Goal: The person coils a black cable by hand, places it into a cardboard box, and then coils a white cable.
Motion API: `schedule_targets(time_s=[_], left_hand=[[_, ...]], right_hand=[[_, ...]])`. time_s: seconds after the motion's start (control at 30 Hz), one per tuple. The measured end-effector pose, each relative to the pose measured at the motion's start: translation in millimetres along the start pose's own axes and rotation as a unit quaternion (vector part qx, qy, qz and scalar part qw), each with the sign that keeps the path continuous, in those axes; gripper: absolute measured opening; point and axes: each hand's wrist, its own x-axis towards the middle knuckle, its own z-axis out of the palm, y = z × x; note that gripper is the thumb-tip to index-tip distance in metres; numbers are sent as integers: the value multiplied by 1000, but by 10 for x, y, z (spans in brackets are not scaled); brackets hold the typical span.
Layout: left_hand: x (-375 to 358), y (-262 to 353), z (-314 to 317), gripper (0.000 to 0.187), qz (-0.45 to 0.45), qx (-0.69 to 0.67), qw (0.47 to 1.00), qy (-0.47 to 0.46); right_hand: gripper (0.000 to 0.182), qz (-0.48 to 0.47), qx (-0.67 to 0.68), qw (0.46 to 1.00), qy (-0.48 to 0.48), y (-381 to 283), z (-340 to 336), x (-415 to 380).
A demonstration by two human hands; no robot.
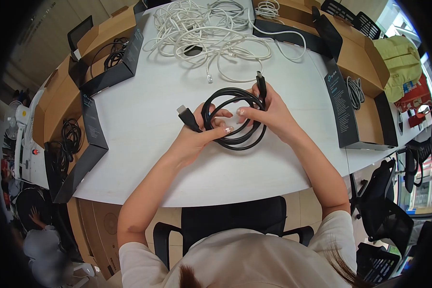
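Note:
A black HDMI cable (240, 142), wound into a round coil, is held above the white table (153, 120) between both hands. My left hand (199, 132) grips the coil's left side, thumb across the loops, and one plug (188, 117) sticks out to the left of it. On the opposite side, my right hand (270, 113) is closed around the loops, its thumb reaching into the middle. The other plug (260, 82) points up beside the right fingers. Some fingers of both hands are hidden behind the coil.
Tangled white network cables (192, 36) lie at the back. Open boxes with black cables stand at left, one near (89, 144) and one farther (125, 62). A right-hand box (343, 115) holds a grey cable (354, 92). Another person (41, 240) is at lower left.

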Motion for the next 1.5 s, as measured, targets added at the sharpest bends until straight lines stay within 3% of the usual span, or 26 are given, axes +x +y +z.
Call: schedule_targets(time_s=[0.07,0.27,0.37,0.47,0.67,0.7,0.8,0.93,1.0,1.07,1.1,1.13,1.17,1.3,1.37,1.5], left_hand=[[-2,-26,-35,55,14,29,999,-20],[14,-6,-46,59,38,-44,996,-64],[40,-27,-70,58,75,-36,994,-70],[11,-7,-29,54,49,-39,997,-38],[4,-21,-156,57,84,-66,994,-35],[-12,-5,-95,60,91,-50,995,1],[2,-8,-104,61,111,-21,993,-16],[-22,3,-44,75,88,52,991,-88],[-9,-56,-65,56,109,-7,975,-192],[-9,-73,-21,48,109,7,984,-141],[4,-74,-12,46,110,13,988,-111],[7,-61,13,44,110,19,990,-81],[-12,-30,46,64,93,55,992,-67],[5,-76,7,55,108,40,992,-60],[21,-93,-42,42,120,12,991,-62],[34,-80,-102,42,161,17,986,-39]], right_hand=[[32,25,39,999,-6,-22,1,16],[25,30,91,995,-11,-23,-45,5],[28,35,81,995,-37,-86,-66,-14],[29,39,104,992,-51,-81,-84,-5],[14,89,203,968,-116,-132,-81,-5],[26,87,219,965,-112,-135,-56,3],[32,93,287,949,-97,-23,-79,30],[37,199,203,956,-68,-5,-67,19],[37,203,183,959,-76,-25,4,19],[35,209,144,964,-78,-133,44,-14],[32,169,129,965,-155,-100,-21,-4],[32,177,131,962,-162,-77,-43,-13],[33,185,134,959,-169,-73,-57,-27],[38,182,218,936,-206,-35,-137,-13],[36,159,212,951,-160,-70,-102,-30],[33,148,191,966,-93,-96,-95,-13]])
